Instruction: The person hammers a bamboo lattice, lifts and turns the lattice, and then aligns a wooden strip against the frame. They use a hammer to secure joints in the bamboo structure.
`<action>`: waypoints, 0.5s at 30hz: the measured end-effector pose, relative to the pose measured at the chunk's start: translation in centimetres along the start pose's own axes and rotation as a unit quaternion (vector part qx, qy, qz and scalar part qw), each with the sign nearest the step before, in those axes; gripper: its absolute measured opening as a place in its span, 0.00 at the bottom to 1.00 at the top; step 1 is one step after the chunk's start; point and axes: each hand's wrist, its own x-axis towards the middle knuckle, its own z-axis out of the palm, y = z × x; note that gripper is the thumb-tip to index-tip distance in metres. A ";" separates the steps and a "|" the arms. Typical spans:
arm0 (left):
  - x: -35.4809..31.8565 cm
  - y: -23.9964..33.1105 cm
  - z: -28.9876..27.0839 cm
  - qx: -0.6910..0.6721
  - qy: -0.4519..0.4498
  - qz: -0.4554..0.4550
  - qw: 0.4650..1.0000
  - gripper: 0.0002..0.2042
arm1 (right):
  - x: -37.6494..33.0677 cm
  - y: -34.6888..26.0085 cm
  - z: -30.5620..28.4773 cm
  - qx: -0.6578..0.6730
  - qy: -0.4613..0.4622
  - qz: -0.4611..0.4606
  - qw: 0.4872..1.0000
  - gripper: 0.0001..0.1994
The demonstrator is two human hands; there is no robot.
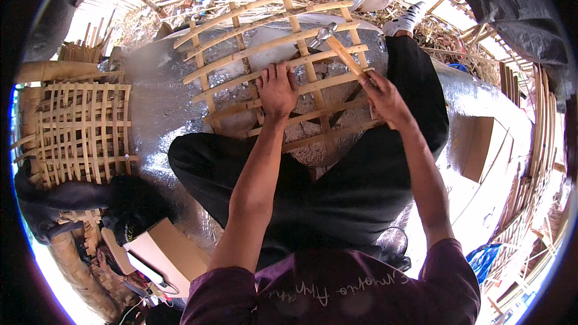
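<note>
A lattice of split bamboo slats (pixel 208 58) lies in front of me, with several long slats crossing a few uprights. My left hand (pixel 277 91) is on the lattice, its fingers bent together over a bamboo slat (pixel 313 86) near the middle. Whether a small nail is between those fingertips cannot be made out. My right hand (pixel 385 101) grips the wooden handle of a hammer (pixel 345 56). The metal head is raised over the upper right part of the lattice, to the right of my left fingers and apart from them.
My crossed legs in black trousers (pixel 355 186) border the lattice's near side. Silvery sheeting (pixel 156 108) covers the floor. Another bamboo lattice (pixel 84 120) stands at left, near a cardboard box (pixel 165 247). A cardboard piece (pixel 478 147) lies at right. Dry stalks (pixel 442 54) litter the far side.
</note>
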 end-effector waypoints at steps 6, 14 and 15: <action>0.2 -0.8 0.5 0.029 0.037 -0.003 0.999 0.15 | 5.4 -3.5 -3.2 -0.110 -0.109 0.011 0.988 0.16; 0.4 -0.6 0.5 0.039 0.045 -0.004 0.998 0.17 | 7.9 -4.3 -2.6 -0.154 -0.165 0.007 0.974 0.16; 0.4 -0.7 0.6 0.041 0.042 -0.003 0.998 0.17 | 8.0 -4.8 -2.7 -0.167 -0.169 0.015 0.971 0.16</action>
